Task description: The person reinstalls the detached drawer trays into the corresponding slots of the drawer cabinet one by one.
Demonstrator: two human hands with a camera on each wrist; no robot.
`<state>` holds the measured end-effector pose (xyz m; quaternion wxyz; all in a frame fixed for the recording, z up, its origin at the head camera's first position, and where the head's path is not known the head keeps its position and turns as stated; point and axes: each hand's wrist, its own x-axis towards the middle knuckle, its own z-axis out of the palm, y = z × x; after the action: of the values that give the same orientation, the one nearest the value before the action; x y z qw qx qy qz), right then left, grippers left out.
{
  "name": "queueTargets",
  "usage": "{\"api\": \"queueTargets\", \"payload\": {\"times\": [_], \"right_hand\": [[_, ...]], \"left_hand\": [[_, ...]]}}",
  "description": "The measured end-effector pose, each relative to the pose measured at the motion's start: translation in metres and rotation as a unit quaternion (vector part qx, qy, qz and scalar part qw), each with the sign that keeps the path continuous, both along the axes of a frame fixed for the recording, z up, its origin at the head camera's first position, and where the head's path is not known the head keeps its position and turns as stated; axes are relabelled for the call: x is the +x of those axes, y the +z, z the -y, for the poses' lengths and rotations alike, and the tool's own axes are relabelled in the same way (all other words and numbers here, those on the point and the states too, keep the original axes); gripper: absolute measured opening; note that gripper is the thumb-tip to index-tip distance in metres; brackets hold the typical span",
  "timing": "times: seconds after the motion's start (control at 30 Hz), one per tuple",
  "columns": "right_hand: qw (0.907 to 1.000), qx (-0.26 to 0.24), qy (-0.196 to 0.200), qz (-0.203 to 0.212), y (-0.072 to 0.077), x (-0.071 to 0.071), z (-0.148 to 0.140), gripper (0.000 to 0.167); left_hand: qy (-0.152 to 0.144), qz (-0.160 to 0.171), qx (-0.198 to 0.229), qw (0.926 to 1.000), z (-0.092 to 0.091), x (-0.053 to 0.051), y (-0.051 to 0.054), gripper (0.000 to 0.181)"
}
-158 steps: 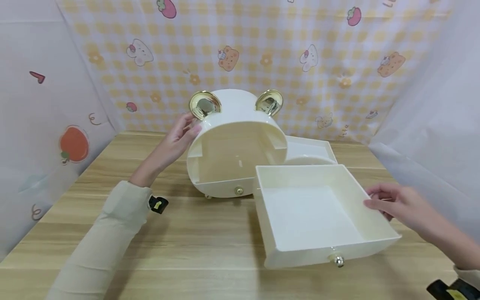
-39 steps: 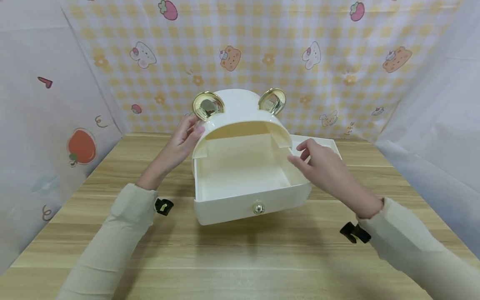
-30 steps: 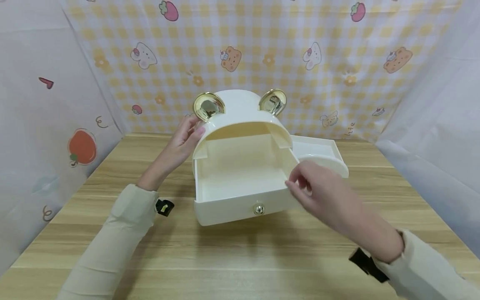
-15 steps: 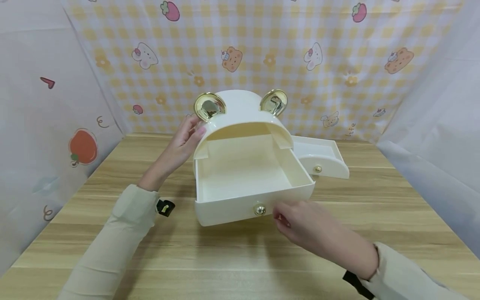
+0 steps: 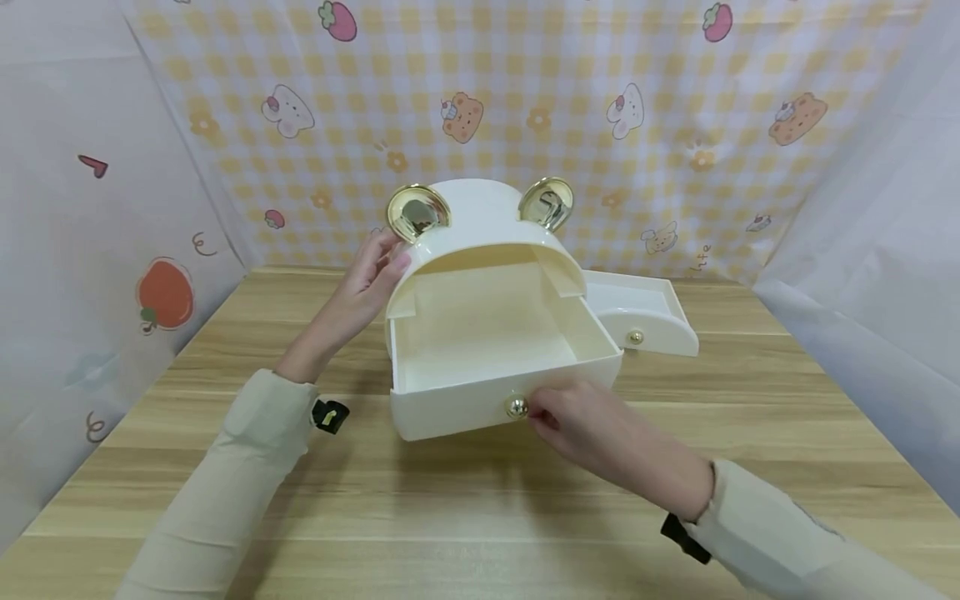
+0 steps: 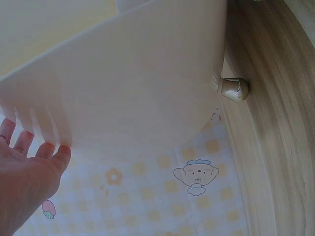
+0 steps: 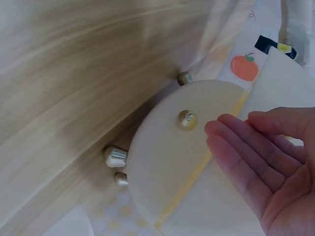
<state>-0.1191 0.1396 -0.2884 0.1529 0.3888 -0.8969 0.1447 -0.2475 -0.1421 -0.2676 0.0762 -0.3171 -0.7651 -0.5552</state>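
A cream storage box (image 5: 480,204) with gold bear ears (image 5: 417,213) stands mid-table. Its upper drawer (image 5: 450,414) is partly out and slightly askew, with a gold knob (image 5: 516,407) on the front. My left hand (image 5: 367,279) rests on the box's left side below the ear; in the left wrist view its fingertips (image 6: 61,152) touch the smooth wall. Beside the knob, my right hand (image 5: 600,429) touches the drawer front. In the right wrist view its fingers are fairly straight, thumb apart, and the lower knob (image 7: 187,119) shows.
A smaller cream drawer (image 5: 648,333) with a rounded front and gold knob lies right of the box on the wooden table (image 5: 465,533). A checked cloth (image 5: 525,67) hangs behind, and white sheets stand at both sides.
The wide drawer was off to the right and now sits partly inside the box. My right hand moved from its right edge to beside the knob, and the drawer slid slightly inward. My left hand stayed.
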Motion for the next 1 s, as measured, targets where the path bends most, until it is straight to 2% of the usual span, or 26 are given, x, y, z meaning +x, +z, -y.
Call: {"api": "queueTargets", "payload": {"times": [0.1, 0.33, 0.53, 0.67, 1.0], "right_hand": [[0.9999, -0.003, -0.005, -0.009, -0.002, -0.010, 0.003, 0.010], [0.9994, -0.019, -0.030, 0.000, -0.006, -0.034, 0.010, 0.005], [0.9976, -0.029, -0.057, 0.028, -0.007, -0.052, 0.014, 0.007], [0.9969, -0.037, -0.061, 0.031, -0.007, -0.063, 0.016, 0.008], [0.9965, -0.043, -0.059, 0.041, -0.008, -0.074, 0.019, 0.006]], "left_hand": [[0.002, 0.002, 0.000, 1.0000, 0.000, 0.000, 0.000, 0.042], [0.002, 0.009, 0.003, 0.9999, -0.001, 0.002, -0.002, 0.042], [-0.004, 0.011, 0.003, 0.9999, -0.002, 0.001, -0.002, 0.043], [-0.002, 0.010, -0.002, 0.9999, -0.002, 0.001, -0.001, 0.042], [0.004, -0.009, -0.007, 0.9999, 0.000, -0.001, -0.002, 0.044]]}}
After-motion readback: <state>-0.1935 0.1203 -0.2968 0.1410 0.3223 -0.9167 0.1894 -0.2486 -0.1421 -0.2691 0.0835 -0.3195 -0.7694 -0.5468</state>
